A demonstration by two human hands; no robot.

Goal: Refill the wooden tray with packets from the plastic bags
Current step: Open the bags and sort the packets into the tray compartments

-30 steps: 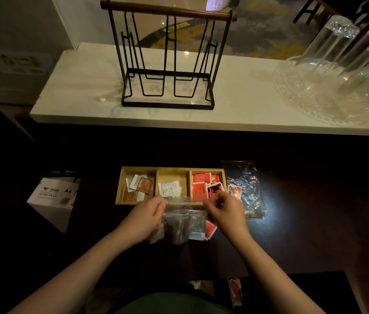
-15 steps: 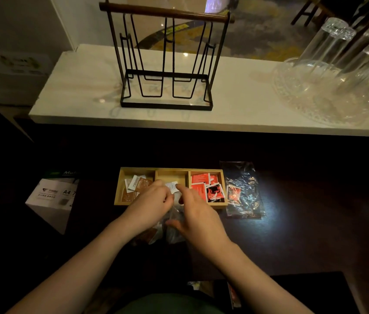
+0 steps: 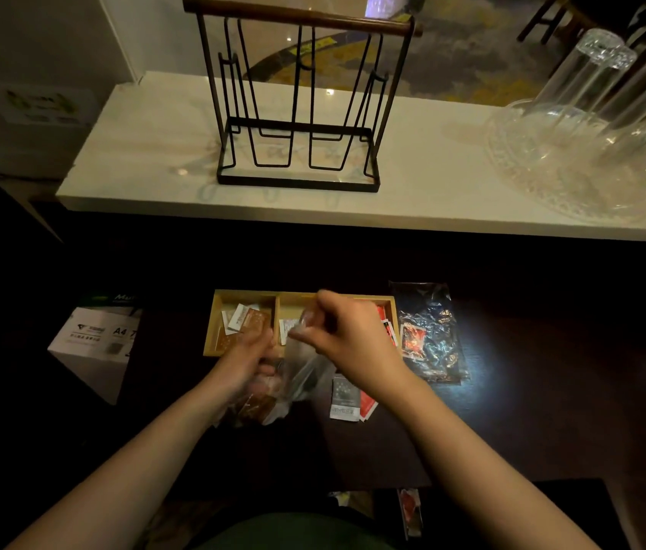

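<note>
A wooden tray [image 3: 218, 311] with three compartments lies on the dark table. Its left compartment holds brown and white packets, the middle a white packet, the right red packets. My left hand [image 3: 247, 357] grips a clear plastic bag [image 3: 297, 375] of brown packets just in front of the tray. My right hand [image 3: 347, 337] hovers over the middle compartment, fingers pinched on something small and pale; what it is I cannot tell. A grey packet [image 3: 343, 398] and a red packet [image 3: 369, 404] lie on the table under my right wrist.
A second crumpled plastic bag [image 3: 428, 335] with red packets lies right of the tray. A white paper box [image 3: 95, 343] stands at the left. Behind, a white counter [image 3: 432, 208] carries a black wire rack [image 3: 297, 113] and upturned glasses [image 3: 591, 125] on a glass plate.
My right hand has risen from the bag to above the tray's middle compartment. My left hand stays on the bag. Loose packets on the table are uncovered again.
</note>
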